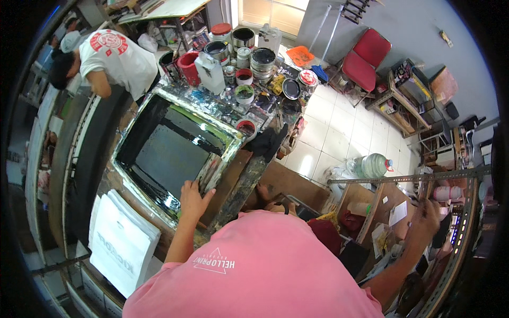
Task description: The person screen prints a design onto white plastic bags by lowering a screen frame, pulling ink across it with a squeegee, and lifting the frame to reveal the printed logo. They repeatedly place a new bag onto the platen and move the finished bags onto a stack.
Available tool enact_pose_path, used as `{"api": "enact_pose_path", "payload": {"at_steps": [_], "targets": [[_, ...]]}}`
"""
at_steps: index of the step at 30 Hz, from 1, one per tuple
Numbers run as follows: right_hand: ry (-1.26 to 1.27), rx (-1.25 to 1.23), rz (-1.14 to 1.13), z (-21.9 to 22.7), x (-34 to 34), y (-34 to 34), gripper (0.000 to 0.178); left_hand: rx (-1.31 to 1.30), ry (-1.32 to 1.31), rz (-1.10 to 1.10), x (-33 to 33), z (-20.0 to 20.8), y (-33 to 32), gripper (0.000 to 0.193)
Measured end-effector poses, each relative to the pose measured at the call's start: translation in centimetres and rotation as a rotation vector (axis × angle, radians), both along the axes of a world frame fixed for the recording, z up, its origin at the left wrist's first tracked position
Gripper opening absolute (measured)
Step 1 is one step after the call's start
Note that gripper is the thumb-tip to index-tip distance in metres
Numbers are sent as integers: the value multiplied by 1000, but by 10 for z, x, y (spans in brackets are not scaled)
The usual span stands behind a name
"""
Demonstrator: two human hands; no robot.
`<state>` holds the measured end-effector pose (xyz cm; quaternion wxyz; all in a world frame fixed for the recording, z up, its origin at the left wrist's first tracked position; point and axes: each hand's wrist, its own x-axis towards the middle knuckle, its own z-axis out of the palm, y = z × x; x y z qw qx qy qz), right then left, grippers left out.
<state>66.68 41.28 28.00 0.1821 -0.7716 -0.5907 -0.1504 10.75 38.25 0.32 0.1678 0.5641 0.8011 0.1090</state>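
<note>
My left hand (pixel 194 201) lies at the near edge of a wood-framed printing screen (pixel 124 130), whose mesh is smeared with dark ink. Its fingers are stretched out with the thumb apart, and the fingertips touch the end of a squeegee (pixel 211 168) lying inside the frame. Far out to the right, my right hand (pixel 426 218) is raised over a cluttered shelf unit beside a metal rail (pixel 413 176). Blur hides its fingers, and I cannot make out anything in it. A stack of white printed bags or sheets (pixel 121 236) sits left of my left forearm.
Ink cans (pixel 262 62), a red tub (pixel 189 68) and a white jug (pixel 210 73) crowd the table behind the screen. Another person (pixel 119 61) bends over at the far left. A red chair (pixel 362 66) and a large water bottle (pixel 374 166) stand to the right.
</note>
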Motion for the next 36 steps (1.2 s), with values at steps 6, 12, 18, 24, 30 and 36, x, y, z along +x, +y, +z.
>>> {"api": "enact_pose_path", "payload": {"at_steps": [6, 12, 18, 24, 30, 36], "targets": [[363, -53, 689, -33, -166, 70, 24, 62, -46, 41, 1, -7, -4, 72], [798, 3, 1367, -2, -265, 98, 33, -24, -147, 62, 10, 10, -5, 67], [1001, -32, 1763, 24, -309, 112, 30, 43, 11, 7, 0, -28, -11, 75], [1305, 121, 1881, 17, -324, 118, 27, 121, 12, 95, 0, -24, -21, 69], [1400, 125, 2037, 18, -329, 132, 27, 124, 19, 136, 14, -13, -22, 67], [1458, 105, 2107, 10, -342, 144, 26, 83, -13, 192, 23, -5, -15, 68]]}}
